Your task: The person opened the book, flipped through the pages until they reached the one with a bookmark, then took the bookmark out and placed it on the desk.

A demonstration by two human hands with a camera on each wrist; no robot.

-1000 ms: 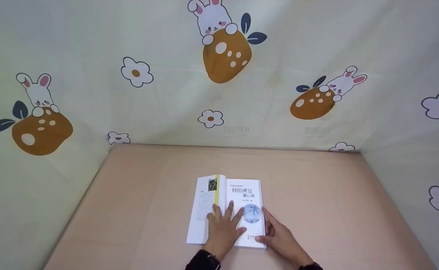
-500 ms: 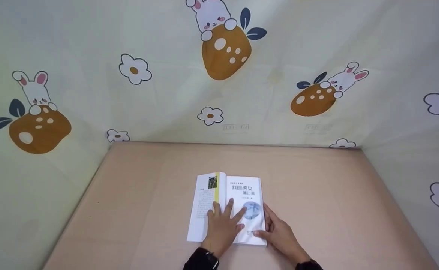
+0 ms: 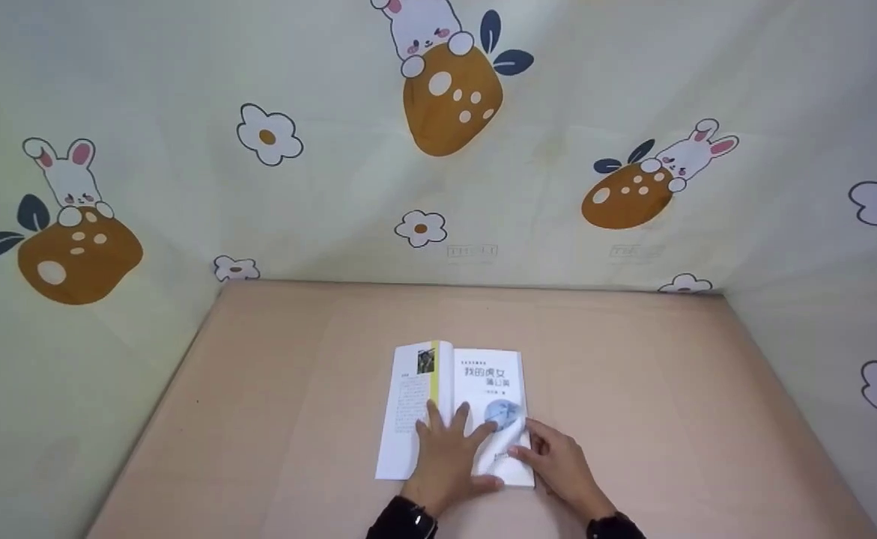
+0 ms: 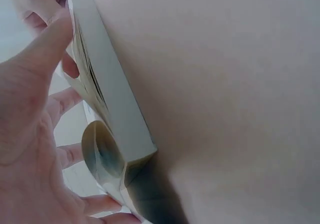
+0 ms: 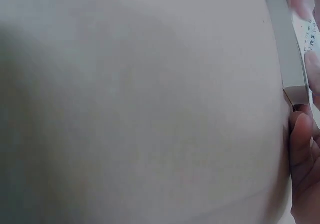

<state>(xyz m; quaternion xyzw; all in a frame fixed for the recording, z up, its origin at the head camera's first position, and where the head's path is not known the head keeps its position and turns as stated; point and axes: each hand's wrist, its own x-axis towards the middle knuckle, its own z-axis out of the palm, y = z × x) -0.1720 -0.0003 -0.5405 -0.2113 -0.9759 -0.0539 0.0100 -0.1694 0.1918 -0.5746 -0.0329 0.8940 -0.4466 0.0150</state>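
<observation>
An open paperback book (image 3: 483,359) lies on the table, its right-hand page showing a title and a blue round picture. My left hand (image 3: 444,457) rests on it with fingers spread across the middle fold, the thumb stretched along the lower part of the right page. At the book's right edge my right hand (image 3: 562,460) pinches the page between thumb and fingers, and the page bows there. In the left wrist view the left hand (image 4: 25,114) lies over the book, whose page edges (image 4: 90,74) gape slightly. The right wrist view catches only part of the right hand (image 5: 302,159).
A beige-pink table surface (image 3: 258,374) surrounds the book. Pale cloth walls (image 3: 333,202) printed with rabbits, fruit and flowers enclose the table at the back and both sides.
My left thumb has stretched outward to the right along the lower page. The right fingers have drawn in at the page's edge, and the page now bows. The view has tilted slightly.
</observation>
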